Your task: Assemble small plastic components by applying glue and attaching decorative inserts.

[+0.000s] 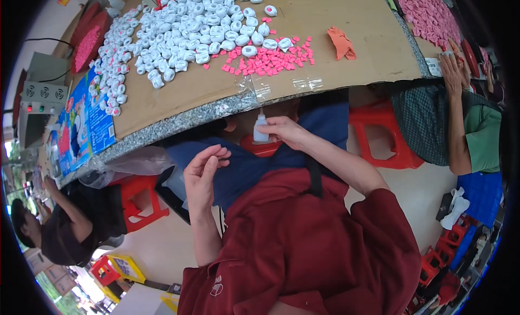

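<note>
My right hand point(285, 131) grips a small white squeeze bottle point(260, 132) with a thin nozzle pointing up, just below the table's front edge and above my lap. To its left, my left hand point(203, 173) is raised over my thigh, fingers stretched and thumb apart, with nothing seen in it. On the cardboard-covered table point(374, 57) in front of me lies a large heap of white rounded pieces point(187, 30) with dark openings. Against its near right side is a spread of small pink pieces point(273, 61).
A crumpled orange scrap point(341, 44) lies right of the heap. Blue printed packaging point(97, 120) and a grey box with fans point(43, 95) stand at left. Co-workers sit on both sides, near red stools point(382, 136). A clear plastic bag point(135, 162) hangs by the table edge.
</note>
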The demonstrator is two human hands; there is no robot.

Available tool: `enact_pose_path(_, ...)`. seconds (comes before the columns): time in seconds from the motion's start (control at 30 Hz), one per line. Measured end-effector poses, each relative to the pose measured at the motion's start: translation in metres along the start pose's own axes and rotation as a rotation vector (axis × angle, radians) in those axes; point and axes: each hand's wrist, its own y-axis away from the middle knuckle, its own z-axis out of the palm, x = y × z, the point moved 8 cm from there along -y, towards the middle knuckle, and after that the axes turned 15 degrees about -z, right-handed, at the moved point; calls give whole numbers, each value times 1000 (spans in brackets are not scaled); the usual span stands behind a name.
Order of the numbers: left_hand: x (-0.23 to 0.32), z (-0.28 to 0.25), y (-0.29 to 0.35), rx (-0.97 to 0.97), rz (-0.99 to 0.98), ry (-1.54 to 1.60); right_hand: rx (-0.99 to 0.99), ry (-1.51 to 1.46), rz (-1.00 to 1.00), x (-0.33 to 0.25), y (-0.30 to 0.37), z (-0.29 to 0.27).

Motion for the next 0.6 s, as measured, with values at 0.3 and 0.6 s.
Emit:
enact_pose_path(0.3, -4, -9, 24, 91, -13, -22, 6, -151, -29, -5, -22, 18)
enact_pose_path(0.6, 5, -7, 9, 117, -45, -40, 25, -259, -135, -3, -49, 6)
